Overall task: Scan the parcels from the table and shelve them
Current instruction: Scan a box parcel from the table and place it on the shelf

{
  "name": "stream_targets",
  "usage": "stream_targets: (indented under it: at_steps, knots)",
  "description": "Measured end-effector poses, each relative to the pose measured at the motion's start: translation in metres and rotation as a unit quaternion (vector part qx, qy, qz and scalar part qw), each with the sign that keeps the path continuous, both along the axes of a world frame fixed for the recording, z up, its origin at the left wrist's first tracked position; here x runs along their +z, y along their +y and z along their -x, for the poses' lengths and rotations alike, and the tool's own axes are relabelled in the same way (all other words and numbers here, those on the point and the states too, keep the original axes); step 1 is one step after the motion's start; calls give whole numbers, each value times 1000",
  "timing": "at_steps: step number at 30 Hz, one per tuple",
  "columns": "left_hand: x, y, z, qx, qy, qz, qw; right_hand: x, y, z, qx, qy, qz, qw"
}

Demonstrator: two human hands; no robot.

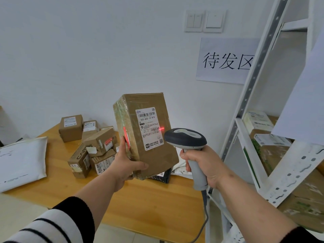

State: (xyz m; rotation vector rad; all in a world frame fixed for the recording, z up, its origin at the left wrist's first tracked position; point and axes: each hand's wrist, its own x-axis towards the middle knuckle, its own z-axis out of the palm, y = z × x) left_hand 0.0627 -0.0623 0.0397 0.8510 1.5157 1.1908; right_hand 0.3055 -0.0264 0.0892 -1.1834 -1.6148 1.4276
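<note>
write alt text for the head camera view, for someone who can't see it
A person's left hand holds up a taped cardboard parcel while the right hand aims a handheld barcode scanner, its red line on the shipping label. More parcels lie on the wooden table; a metal shelf stands right.

Taped brown parcel (145, 134) held upright, tilted, above the table (140, 199); remaining parcels (91, 146) seemingly heaped behind.

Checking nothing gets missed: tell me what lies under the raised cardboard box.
Beneath the cardboard box, held up by the left hand, a black item and a white bag lie on the table. The box hides most of both.
</note>
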Motion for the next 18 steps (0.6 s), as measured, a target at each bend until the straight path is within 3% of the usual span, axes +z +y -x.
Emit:
stream_targets:
  at_steps: [18]
  knots:
    - [-3, 1, -4, -9, 6, 6, 1000, -4, 4, -2, -12, 15, 14, 1000]
